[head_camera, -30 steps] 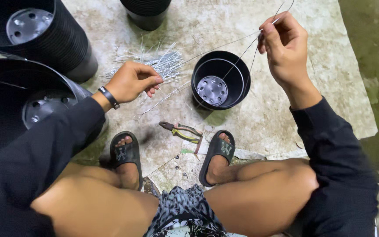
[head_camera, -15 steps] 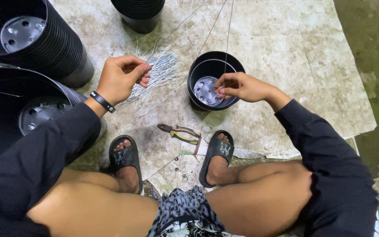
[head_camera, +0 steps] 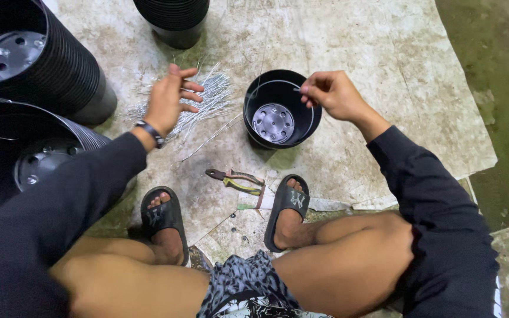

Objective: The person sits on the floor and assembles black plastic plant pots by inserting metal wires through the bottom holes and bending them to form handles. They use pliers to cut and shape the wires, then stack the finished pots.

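Your right hand (head_camera: 332, 94) hovers over the right rim of a small black plastic pot (head_camera: 282, 109), fingertips pinched on a thin wire (head_camera: 278, 82) that curves along the inside of the rim. Your left hand (head_camera: 170, 100) is open with fingers spread, resting on or just above a loose bundle of cut wire lengths (head_camera: 207, 103) that fans out on the ground just left of the pot; it grips nothing.

The pot stands upright, showing its round grey base with drain holes. In front of it, between your two black slide sandals (head_camera: 163, 215), lie pliers (head_camera: 235, 178) with yellow-green handles.

You sit low on pale, stained, cracked sheeting (head_camera: 354, 47) spread over the ground. At its right edge the sheet ends and dark, greenish, damp-looking concrete floor (head_camera: 502, 88) begins. To your left stand two tall stacks of nested black pots (head_camera: 60, 76), and a third stack (head_camera: 175, 20) stands at the top, beyond the wire bundle.
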